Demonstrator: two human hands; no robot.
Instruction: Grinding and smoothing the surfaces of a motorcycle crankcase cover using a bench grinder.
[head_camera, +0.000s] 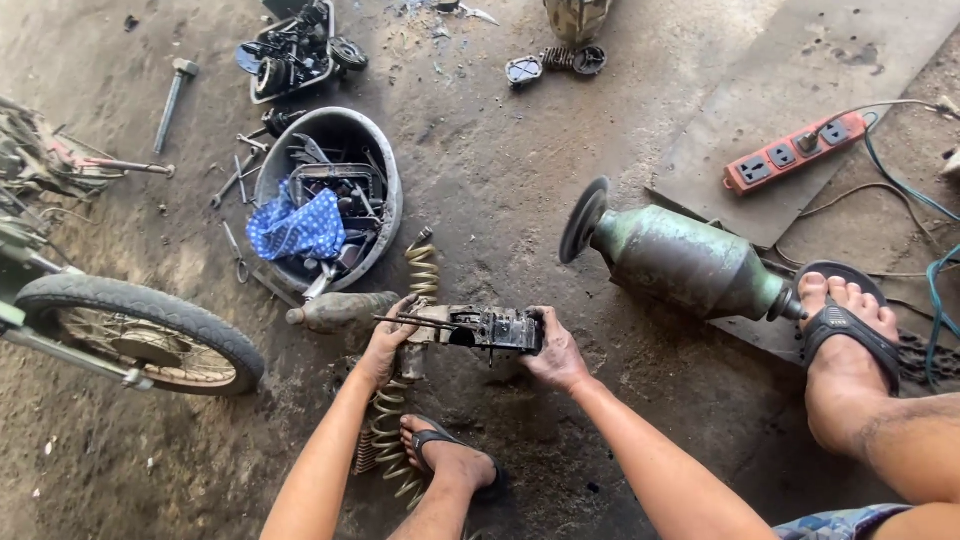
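A dark, greasy engine part (488, 329) is held low over the dirt floor (500, 180), gripped from both ends. The right hand (556, 352) is clamped round its blocky right end, fingers curled over the top. The left hand (386, 343) is closed on the narrower left end, where thin rods stick out past the fingers.

The part is judged to be cast metal: stiff, fairly heavy for its bulk, and not fragile in the body. The oily film would make it slippery, so a full wrap of the fingers is called for rather than a pinch. The block under the right hand is judged the safest hold; the thin rods by the left hand could bend or slip and are better left unloaded.

Just below the left grip a coil spring (390, 420) lies on the floor beside a sandalled foot (450, 462). Beyond the left hand a bottle (340, 311) and a bowl (385, 160) of tools are seen; beyond the right hand, a green grinder (690, 262).
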